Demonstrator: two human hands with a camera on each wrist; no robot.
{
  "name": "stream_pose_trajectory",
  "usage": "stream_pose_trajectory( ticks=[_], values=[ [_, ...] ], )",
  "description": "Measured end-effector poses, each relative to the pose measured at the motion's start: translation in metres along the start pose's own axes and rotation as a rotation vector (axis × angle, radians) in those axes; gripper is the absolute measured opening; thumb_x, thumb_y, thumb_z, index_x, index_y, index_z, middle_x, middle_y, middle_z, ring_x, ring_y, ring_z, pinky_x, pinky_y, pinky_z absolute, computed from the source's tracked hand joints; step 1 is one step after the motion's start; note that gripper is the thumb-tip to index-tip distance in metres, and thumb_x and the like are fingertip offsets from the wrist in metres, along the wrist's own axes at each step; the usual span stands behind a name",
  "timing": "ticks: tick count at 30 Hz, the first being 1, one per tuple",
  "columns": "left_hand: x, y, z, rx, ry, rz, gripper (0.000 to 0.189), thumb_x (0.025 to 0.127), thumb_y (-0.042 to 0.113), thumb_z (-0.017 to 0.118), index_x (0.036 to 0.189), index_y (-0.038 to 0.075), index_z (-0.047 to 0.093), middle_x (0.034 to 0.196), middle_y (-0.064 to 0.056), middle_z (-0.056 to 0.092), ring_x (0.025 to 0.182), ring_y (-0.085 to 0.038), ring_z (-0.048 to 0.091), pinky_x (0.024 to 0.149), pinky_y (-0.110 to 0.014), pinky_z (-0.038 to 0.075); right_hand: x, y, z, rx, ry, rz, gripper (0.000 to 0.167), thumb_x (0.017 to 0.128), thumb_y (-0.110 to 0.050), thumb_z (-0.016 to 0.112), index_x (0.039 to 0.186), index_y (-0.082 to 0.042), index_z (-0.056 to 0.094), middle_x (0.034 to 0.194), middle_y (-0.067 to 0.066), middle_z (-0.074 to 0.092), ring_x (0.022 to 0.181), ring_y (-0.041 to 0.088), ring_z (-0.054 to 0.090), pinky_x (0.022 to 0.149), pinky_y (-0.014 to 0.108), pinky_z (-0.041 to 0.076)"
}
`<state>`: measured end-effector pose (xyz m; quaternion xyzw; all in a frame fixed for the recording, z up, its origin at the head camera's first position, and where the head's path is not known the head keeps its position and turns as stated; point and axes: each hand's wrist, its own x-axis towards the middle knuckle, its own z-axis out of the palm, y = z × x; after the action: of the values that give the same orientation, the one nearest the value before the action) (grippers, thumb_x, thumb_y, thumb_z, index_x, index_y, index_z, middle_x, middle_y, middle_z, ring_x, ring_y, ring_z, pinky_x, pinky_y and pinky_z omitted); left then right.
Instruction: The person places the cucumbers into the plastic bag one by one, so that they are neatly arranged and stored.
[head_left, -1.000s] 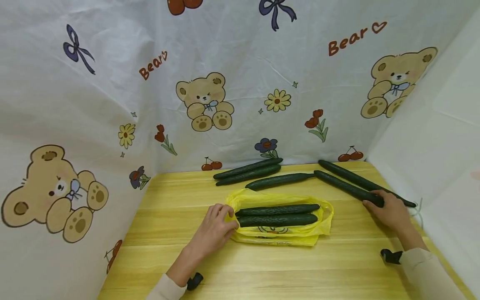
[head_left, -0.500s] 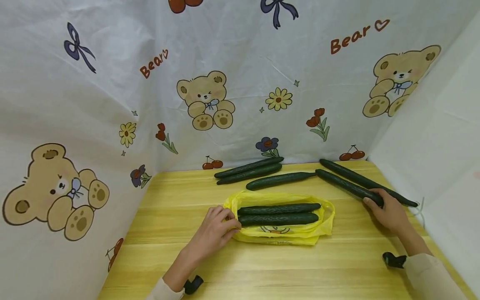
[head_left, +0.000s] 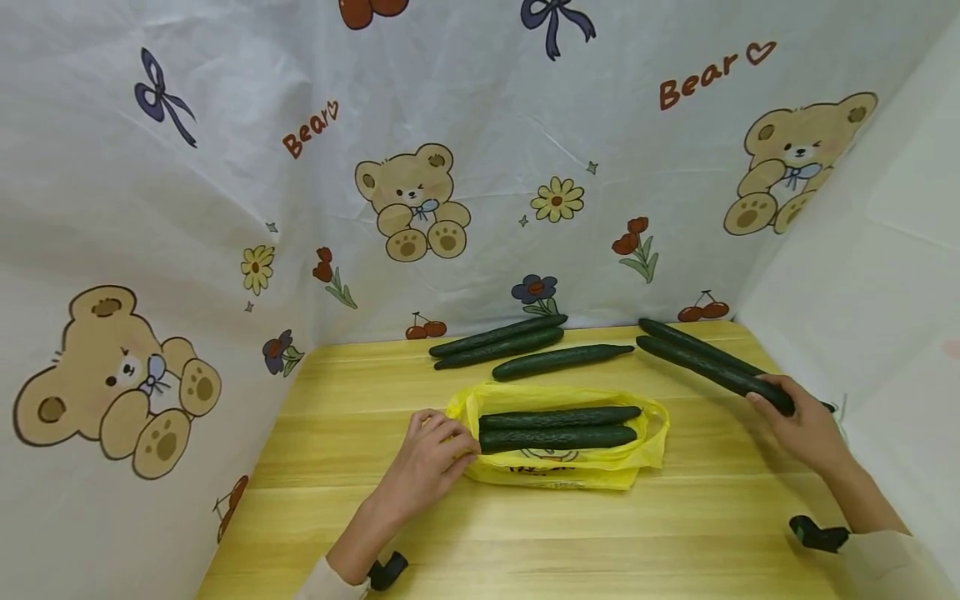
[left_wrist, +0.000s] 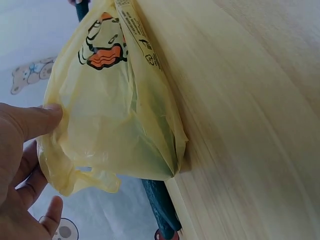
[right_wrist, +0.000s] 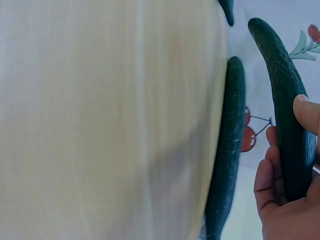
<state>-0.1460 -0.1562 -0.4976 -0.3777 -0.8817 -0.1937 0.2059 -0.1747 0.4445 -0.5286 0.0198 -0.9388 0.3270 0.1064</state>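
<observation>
A yellow plastic bag lies on its side with its mouth spread, and two cucumbers rest inside. My left hand pinches the bag's left edge; in the left wrist view the thumb presses the film against the fingers. On the right, my right hand grips a cucumber near its close end. The right wrist view shows the fingers curled round that held cucumber, raised over the wooden table.
Another cucumber lies along the table's right side, partly behind the held one. Behind the bag lie a single cucumber and a pair of cucumbers by the back cloth. A white sheet borders the right.
My right hand has lifted the cucumber and drawn it right and slightly toward me, away from the tip of the single cucumber. The left hand stays at the bag's edge.
</observation>
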Motion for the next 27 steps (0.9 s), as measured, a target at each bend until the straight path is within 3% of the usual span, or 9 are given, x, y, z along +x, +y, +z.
stream_pose_trajectory(
  ticks=[2,6,8,14,18,21,25,27],
  values=[
    [0.001,0.0,0.001,0.002,0.016,0.003,0.015,0.093,0.017,0.086,0.099,0.028,0.076,0.103,0.014,0.071,0.1,-0.012,0.063,0.111,-0.053,0.044,-0.003,-0.005,-0.004,0.018,-0.002,-0.013,0.053,0.112,-0.03,0.058,0.153,0.003,0.05,0.126,0.037,0.063,0.083,-0.01,0.048,0.065,0.02,0.038],
    [0.001,0.0,0.003,0.01,0.052,0.014,0.027,0.085,0.011,0.092,0.095,0.029,0.075,0.099,0.014,0.072,0.097,-0.012,0.064,0.108,-0.053,0.046,-0.007,-0.014,-0.008,0.045,-0.008,-0.043,0.05,0.112,-0.026,0.059,0.153,0.001,0.05,0.128,0.034,0.062,0.082,-0.007,0.046,0.065,0.021,0.036],
    [0.001,0.0,0.003,0.01,0.059,0.019,0.027,0.084,0.011,0.093,0.095,0.029,0.075,0.098,0.014,0.072,0.097,-0.012,0.064,0.107,-0.053,0.047,-0.01,-0.019,-0.008,0.055,-0.018,-0.054,0.048,0.111,-0.025,0.061,0.152,-0.001,0.051,0.133,0.033,0.06,0.085,-0.007,0.046,0.066,0.021,0.036],
    [0.002,0.002,0.002,0.008,0.042,-0.003,0.026,0.085,0.013,0.093,0.094,0.029,0.075,0.099,0.014,0.073,0.098,-0.012,0.064,0.109,-0.052,0.047,-0.016,-0.042,-0.01,0.077,-0.052,-0.089,0.047,0.109,-0.023,0.065,0.15,-0.004,0.054,0.143,0.029,0.056,0.108,-0.027,0.034,0.074,0.01,0.037],
    [0.002,0.003,0.001,0.003,0.027,-0.021,0.023,0.086,0.015,0.092,0.095,0.029,0.076,0.101,0.015,0.073,0.1,-0.012,0.065,0.111,-0.05,0.047,-0.018,-0.059,-0.01,0.071,-0.092,-0.124,0.048,0.109,-0.022,0.066,0.153,-0.006,0.053,0.148,0.028,0.057,0.112,-0.027,0.033,0.076,0.01,0.04],
    [0.002,0.003,0.001,-0.002,0.026,-0.025,0.022,0.086,0.016,0.092,0.095,0.029,0.076,0.101,0.015,0.074,0.1,-0.012,0.065,0.111,-0.049,0.047,-0.018,-0.071,-0.006,0.084,-0.125,-0.153,0.046,0.109,-0.022,0.066,0.152,-0.011,0.055,0.149,0.02,0.058,0.115,-0.026,0.036,0.078,0.011,0.043],
    [0.002,0.003,0.0,-0.005,0.031,-0.026,0.021,0.087,0.016,0.091,0.096,0.029,0.076,0.101,0.015,0.074,0.1,-0.012,0.065,0.11,-0.048,0.047,-0.016,-0.087,0.004,0.113,-0.15,-0.206,0.041,0.108,-0.02,0.067,0.148,-0.018,0.06,0.142,-0.002,0.061,0.122,-0.027,0.039,0.084,0.008,0.043],
    [0.003,0.003,0.0,-0.005,0.036,-0.025,0.02,0.088,0.017,0.091,0.096,0.028,0.076,0.1,0.015,0.074,0.1,-0.012,0.064,0.109,-0.047,0.047,-0.015,-0.095,0.009,0.13,-0.163,-0.238,0.039,0.108,-0.018,0.067,0.146,-0.019,0.062,0.141,-0.006,0.062,0.124,-0.026,0.04,0.088,0.006,0.042]
  ],
)
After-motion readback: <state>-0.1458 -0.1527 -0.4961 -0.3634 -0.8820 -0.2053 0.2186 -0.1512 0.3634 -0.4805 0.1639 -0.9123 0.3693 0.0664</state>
